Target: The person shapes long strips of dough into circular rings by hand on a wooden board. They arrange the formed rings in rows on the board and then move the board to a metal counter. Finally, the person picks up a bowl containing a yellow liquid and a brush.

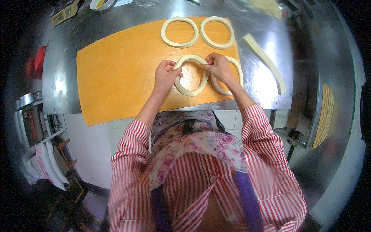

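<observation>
Between my two hands a pale dough ring (192, 93) lies on the wooden board. My left hand (167, 74) pinches its left side with thumb and fingers. My right hand (218, 67) has its fingertips closed on the ring's upper right side. Partly covered by that hand and wrist, another dough ring (241, 73) rests at the board's right edge. Farther back sit two more rings side by side, a left one (179, 45) and a right one (216, 47). A long ridged strip of dough (266, 62) lies on the metal to the right of the board.
The orange wooden board (116, 73) lies on a shiny metal table (60, 85). At the far left are a white bowl (101, 4) and a flat tan object (65, 15). Pale dough (266, 7) sits far right. A tray of several ring shapes (324, 116) stands at the right.
</observation>
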Available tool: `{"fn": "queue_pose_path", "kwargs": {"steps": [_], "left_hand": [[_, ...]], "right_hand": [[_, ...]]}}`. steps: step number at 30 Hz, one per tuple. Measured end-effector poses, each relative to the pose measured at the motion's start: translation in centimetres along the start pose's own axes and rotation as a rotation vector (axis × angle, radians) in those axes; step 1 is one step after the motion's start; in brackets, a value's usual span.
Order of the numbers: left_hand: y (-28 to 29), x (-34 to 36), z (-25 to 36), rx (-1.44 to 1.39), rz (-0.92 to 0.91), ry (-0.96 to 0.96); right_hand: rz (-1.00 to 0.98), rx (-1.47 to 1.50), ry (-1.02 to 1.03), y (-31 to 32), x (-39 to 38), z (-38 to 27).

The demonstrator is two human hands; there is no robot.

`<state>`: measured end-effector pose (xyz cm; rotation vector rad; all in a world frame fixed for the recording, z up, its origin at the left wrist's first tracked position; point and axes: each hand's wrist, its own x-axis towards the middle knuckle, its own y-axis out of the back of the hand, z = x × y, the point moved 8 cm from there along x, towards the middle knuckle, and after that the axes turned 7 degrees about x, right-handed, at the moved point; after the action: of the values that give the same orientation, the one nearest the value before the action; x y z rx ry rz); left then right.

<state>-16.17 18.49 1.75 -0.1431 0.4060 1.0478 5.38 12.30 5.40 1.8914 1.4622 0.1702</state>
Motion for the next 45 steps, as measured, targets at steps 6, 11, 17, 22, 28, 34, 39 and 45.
{"fn": "queue_pose_path", "kwargs": {"steps": [6,11,17,22,28,34,39,45], "left_hand": [[1.5,-5.0,4.8,0.183,-0.237,-0.314],[1.8,-5.1,-0.2,0.616,-0.123,-0.540],[-1.1,0.0,1.4,0.824,0.103,-0.699],[-4.5,3.4,0.9,0.933,-0.071,-0.767],[-5.9,3.3,0.8,0.878,-0.128,-0.790],[-6.2,3.6,1.2,0.875,-0.220,-0.834],[-6.4,3.7,1.1,0.861,-0.191,-0.831],[-6.6,3.6,1.1,0.883,-0.163,-0.848]], "right_hand": [[0.030,0.062,0.374,4.0,-7.2,-3.6],[-0.008,-0.207,0.416,0.0,-8.9,2.6],[0.257,-0.346,0.226,-1.6,-6.4,-0.3],[0.239,-0.525,0.257,-4.5,-3.8,0.0],[0.270,-0.472,0.237,-3.1,-4.9,0.8],[-0.042,-0.207,0.428,-6.1,-10.1,-0.4],[-0.207,-0.247,0.434,-6.7,-11.3,1.4],[-0.147,-0.240,0.402,-4.4,-11.6,2.4]]}}
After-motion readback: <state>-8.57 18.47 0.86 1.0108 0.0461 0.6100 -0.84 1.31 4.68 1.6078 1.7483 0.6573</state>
